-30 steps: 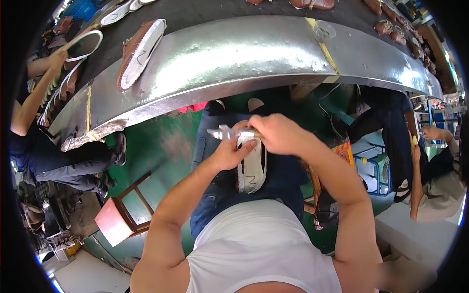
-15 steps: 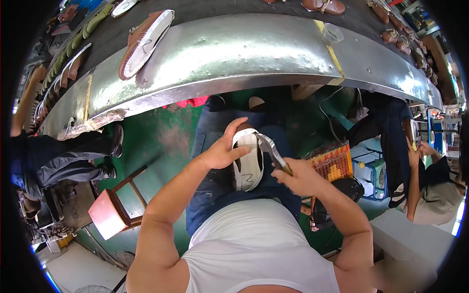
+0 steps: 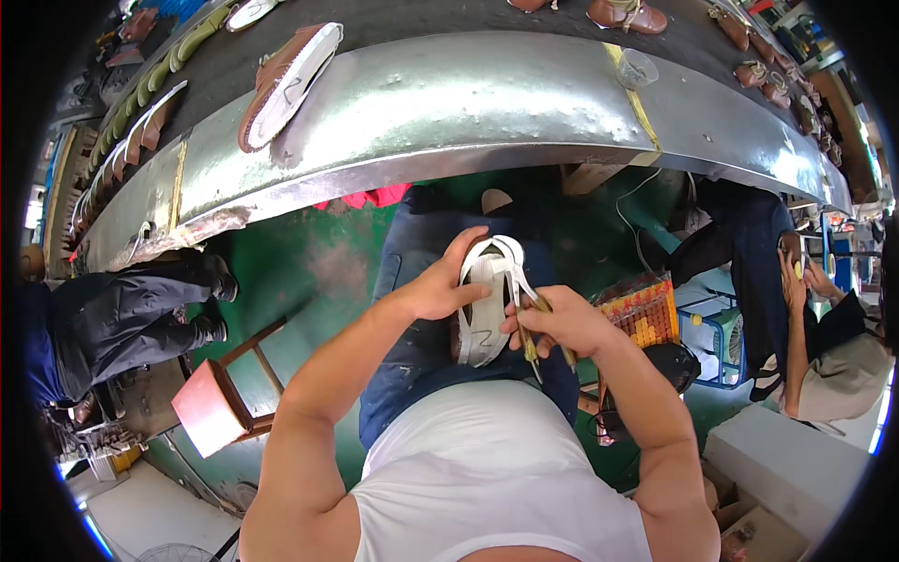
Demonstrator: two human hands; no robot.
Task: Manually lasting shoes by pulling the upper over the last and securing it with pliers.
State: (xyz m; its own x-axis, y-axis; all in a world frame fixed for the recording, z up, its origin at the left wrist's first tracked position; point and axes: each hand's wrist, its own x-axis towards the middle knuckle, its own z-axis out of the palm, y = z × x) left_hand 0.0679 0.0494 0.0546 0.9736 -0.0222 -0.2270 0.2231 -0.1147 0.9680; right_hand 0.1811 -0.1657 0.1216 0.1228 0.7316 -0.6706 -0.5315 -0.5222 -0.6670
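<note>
- Green-painted floor (image 3: 272, 290) below; across the top, a long workbench with a dented, shiny sheet-metal edge (image 3: 468, 94).
- On the bench edge, left of centre: a brown shoe with a whitish underside (image 3: 290, 89), lying aslant, upper right to lower left. Right of centre: a small clear plastic cup (image 3: 638, 68).
- Pale, elongated shoe with a brownish side (image 3: 482, 328): in the person's lap, over dark blue trousers (image 3: 412, 361), underside up.
- Long axis: runs from torso toward bench, almost straight away from the body. Rounded, dark-marked end points to the torso, other end to the bench. Which is the toe: cannot tell.
- Left hand (image 3: 438, 288): clamped on the shoe's left side, thumb across the underside, forefinger extended by the bench-side end.
- Right hand (image 3: 567, 320): fingers wrapped round the handles of silvery curved metal pincers (image 3: 516, 276); handle ends stand apart.
- Pincer head: at the shoe's bench-side end. Grip on its edge: cannot tell.
</note>
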